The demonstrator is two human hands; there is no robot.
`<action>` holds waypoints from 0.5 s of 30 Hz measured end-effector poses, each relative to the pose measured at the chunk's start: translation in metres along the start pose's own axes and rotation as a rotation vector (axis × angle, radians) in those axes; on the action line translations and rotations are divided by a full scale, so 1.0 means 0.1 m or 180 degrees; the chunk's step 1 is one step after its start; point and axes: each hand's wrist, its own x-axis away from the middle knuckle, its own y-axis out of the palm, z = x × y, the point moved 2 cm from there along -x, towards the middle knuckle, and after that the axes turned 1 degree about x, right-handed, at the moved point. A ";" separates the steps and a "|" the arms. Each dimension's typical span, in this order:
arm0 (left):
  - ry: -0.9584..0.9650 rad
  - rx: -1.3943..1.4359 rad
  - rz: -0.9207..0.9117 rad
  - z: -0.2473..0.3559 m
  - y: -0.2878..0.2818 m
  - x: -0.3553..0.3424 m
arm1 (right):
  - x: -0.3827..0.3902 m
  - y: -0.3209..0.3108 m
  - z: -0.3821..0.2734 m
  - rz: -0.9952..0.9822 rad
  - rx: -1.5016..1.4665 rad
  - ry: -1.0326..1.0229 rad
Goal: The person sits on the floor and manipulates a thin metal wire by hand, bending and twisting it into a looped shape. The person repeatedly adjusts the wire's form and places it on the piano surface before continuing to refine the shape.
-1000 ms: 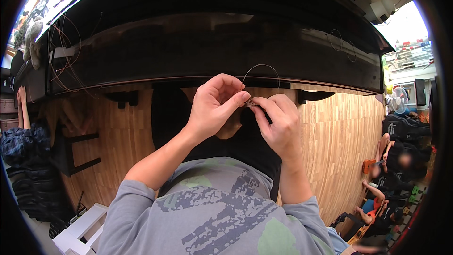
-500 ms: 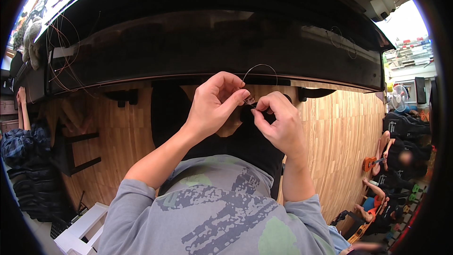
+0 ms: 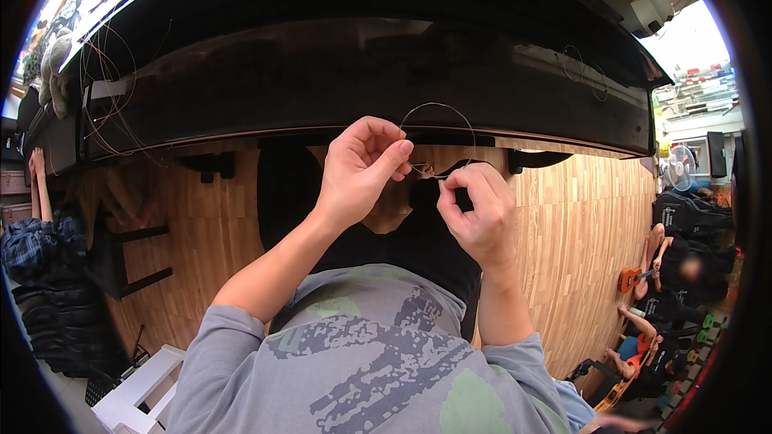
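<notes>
A thin metal string [image 3: 442,104] arches up in a loop between my two hands, in front of the black piano's edge. My left hand [image 3: 358,173] pinches one part of it between thumb and fingers. With thumb and index finger, my right hand [image 3: 480,213] grips the string a little lower and to the right. Between the hands a short stretch of string crosses in front of a small pinkish-brown shape that I cannot make out. The hands are close together but not touching.
The glossy black piano [image 3: 322,72] spans the far side. Loose coiled strings [image 3: 129,88] lie at its left end, and another thin coil [image 3: 591,80] at its right. A white stool [image 3: 145,390] stands lower left. People sit at both sides, one near a small guitar [image 3: 631,278].
My hands have moved slightly apart, the left one up and left, the right one a little right. The string's loop has grown wider.
</notes>
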 end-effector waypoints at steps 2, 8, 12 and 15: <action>0.0024 -0.0007 0.0022 -0.01 -0.01 0.00 | 0.01 0.00 0.00 0.0044 -0.0077 -0.0026; 0.0021 0.0082 0.0106 -0.01 0.00 0.01 | 0.12 0.08 0.07 0.0304 -0.0701 0.0055; 0.0032 0.0097 0.0153 -0.01 0.03 0.02 | 0.18 0.11 0.13 0.0352 -0.1132 0.0418; 0.0135 0.0117 0.0184 -0.03 0.03 0.01 | 0.19 0.11 0.11 0.0252 -0.1395 0.0616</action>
